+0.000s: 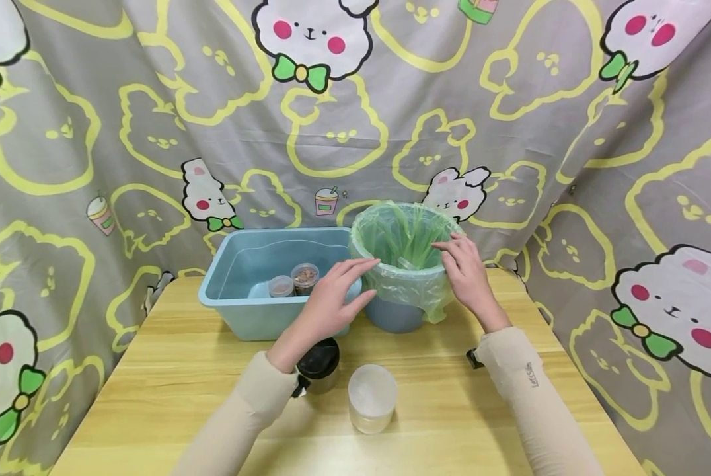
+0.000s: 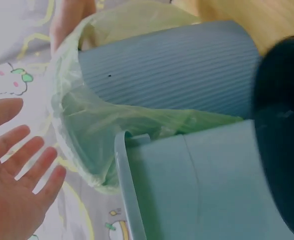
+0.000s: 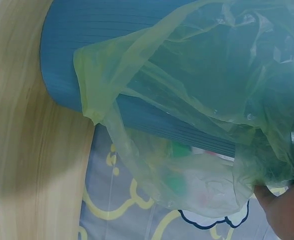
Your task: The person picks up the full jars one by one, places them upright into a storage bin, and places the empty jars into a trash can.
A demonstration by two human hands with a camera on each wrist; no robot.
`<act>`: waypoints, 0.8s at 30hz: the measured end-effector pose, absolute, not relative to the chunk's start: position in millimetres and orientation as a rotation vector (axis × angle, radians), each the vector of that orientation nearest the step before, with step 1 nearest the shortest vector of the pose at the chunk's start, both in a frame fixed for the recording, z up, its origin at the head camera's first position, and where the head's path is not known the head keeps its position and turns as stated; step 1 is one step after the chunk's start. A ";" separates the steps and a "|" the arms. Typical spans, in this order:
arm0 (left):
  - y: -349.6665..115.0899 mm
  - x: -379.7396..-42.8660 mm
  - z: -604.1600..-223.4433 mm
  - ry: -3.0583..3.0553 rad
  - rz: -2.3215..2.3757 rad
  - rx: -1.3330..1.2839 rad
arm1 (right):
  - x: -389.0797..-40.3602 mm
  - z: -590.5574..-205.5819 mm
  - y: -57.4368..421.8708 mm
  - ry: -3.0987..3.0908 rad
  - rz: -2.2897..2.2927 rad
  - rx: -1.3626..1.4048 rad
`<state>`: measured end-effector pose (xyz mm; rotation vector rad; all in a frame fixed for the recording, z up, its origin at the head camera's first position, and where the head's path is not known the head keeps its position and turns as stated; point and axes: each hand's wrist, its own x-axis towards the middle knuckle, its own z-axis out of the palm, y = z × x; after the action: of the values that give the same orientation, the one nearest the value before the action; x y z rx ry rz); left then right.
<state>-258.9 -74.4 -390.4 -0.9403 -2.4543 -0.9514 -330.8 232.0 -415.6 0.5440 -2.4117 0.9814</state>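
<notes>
A green plastic bag (image 1: 439, 291) lines a round, ribbed blue-grey trash bin (image 1: 394, 316), its edge folded down over the rim and its middle bunched inside. My left hand (image 1: 337, 294) hovers by the bin's left rim with fingers spread; in the left wrist view that hand (image 2: 21, 175) is apart from the bag. At the right rim, my right hand (image 1: 467, 271) touches the bag, fingers reaching over the edge. The right wrist view shows only part of this hand (image 3: 287, 210), right at the bag's loose edge.
Left of the bin stands a blue rectangular tub (image 1: 224, 301) holding two small clear containers (image 1: 304, 277). Nearer on the wooden table (image 1: 439, 423) are a black-lidded jar (image 1: 320, 360) and a frosted white-topped jar (image 1: 372, 400). A patterned curtain (image 1: 332, 145) hangs behind.
</notes>
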 end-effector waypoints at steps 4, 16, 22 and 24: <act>-93.9 -238.3 -397.8 -2.527 -0.939 -0.955 | -330.4 -415.8 232.0 -2.411 0.983 0.543; -144.5 -197.6 -447.2 -2.787 -0.778 -0.934 | -331.9 -417.5 229.5 -2.391 1.001 0.558; -157.5 -193.1 -468.6 -2.849 -0.696 -0.904 | -332.7 -417.4 232.0 -2.377 0.993 0.550; -158.6 -193.5 -472.3 -2.852 -0.683 -0.899 | -333.1 -417.6 232.9 -2.376 0.993 0.553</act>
<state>-193.5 -158.6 -472.3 -0.8988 -2.8518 -0.6827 -333.1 232.9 -417.6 0.5530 -2.3760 0.9931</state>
